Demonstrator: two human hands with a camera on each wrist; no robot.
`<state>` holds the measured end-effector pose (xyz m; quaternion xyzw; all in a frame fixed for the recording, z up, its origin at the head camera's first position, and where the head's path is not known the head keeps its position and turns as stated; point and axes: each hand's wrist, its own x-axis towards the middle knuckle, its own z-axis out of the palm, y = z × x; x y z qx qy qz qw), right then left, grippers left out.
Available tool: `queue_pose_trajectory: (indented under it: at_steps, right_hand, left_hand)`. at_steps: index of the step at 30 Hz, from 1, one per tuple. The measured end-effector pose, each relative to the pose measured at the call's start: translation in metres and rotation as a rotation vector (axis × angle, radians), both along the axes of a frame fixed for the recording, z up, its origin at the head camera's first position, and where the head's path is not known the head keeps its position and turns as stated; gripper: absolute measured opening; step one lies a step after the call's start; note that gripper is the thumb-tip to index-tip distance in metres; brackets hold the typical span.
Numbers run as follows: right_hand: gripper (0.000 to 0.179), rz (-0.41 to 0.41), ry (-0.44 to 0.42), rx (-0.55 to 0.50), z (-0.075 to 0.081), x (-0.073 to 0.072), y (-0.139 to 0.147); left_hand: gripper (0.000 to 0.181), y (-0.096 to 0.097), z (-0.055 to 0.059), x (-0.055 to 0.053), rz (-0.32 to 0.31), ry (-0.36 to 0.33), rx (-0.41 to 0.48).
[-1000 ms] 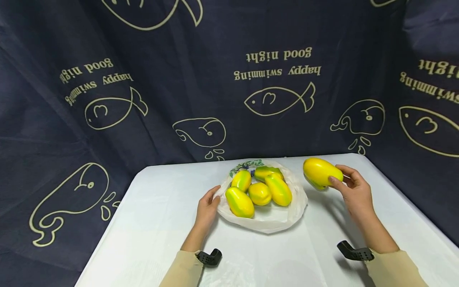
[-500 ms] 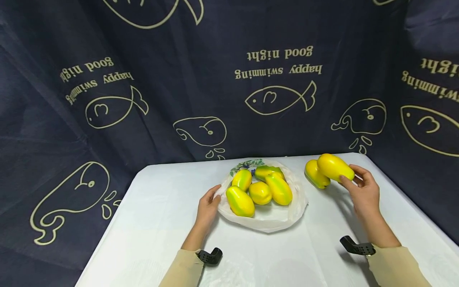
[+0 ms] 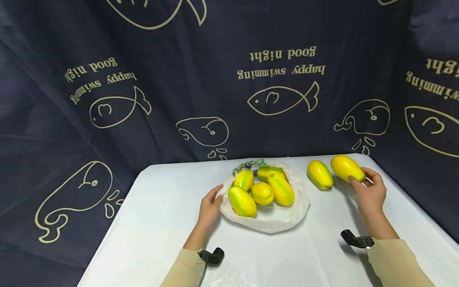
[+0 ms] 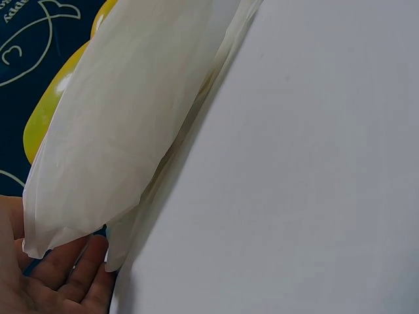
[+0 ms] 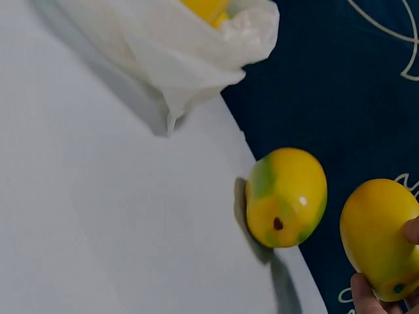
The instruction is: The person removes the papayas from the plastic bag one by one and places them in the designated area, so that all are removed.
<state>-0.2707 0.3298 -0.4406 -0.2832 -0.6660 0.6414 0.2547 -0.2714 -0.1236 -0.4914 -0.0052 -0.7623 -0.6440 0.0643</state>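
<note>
My left hand [image 3: 210, 205] pinches the left rim of a white plastic bag [image 3: 267, 227]; in the left wrist view its edge lies between my thumb and fingers. The bag stands wide open, with several yellow-green papayas [image 3: 242, 202] inside. On the right, my right hand [image 3: 371, 191] grips a papaya [image 3: 346, 168] by its near end, thumb on one side and fingers on the other. Another papaya [image 3: 320, 174] lies on the table between the bag and the held one. Its brown end faces the right wrist view, with a gap between the two fruits.
A white-covered table [image 3: 150, 223] carries everything. Its far edge meets a dark blue curtain [image 3: 201, 79] printed with fish, whales and lettering. The loose papaya and the bag's back rim are near that edge. Black bands sit on both wrists.
My right hand has moved right with its papaya, away from the bag. The loose papaya, mostly hidden behind it at first, now shows fully. My left hand keeps its place at the bag's rim.
</note>
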Motion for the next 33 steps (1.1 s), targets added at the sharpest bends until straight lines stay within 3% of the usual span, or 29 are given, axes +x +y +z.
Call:
queue_pose_trajectory:
  at_steps: [5, 22, 25, 29, 33]
  right_hand:
    - [0.049, -0.027, -0.095, 0.128, -0.009, -0.007, 0.003]
    - [0.056, -0.033, -0.227, 0.329, -0.026, -0.022, 0.009]
    - [0.056, -0.018, -0.245, 0.345, -0.028, -0.024, 0.009]
    - [0.057, 0.009, -0.257, 0.353, -0.032, -0.024, 0.007]
    - [0.058, 0.031, -0.272, 0.353, -0.034, -0.024, 0.006]
  left_hand:
    - [0.039, 0.0, 0.002, 0.0, 0.011, 0.0, -0.016]
    - [0.039, -0.002, -0.001, -0.003, -0.015, -0.01, -0.002]
    - [0.04, -0.002, 0.001, -0.002, -0.019, -0.011, 0.002]
    - [0.04, 0.001, 0.02, 0.01, -0.029, -0.026, -0.018]
    - [0.04, 0.0, 0.013, 0.007, -0.032, -0.019, -0.017]
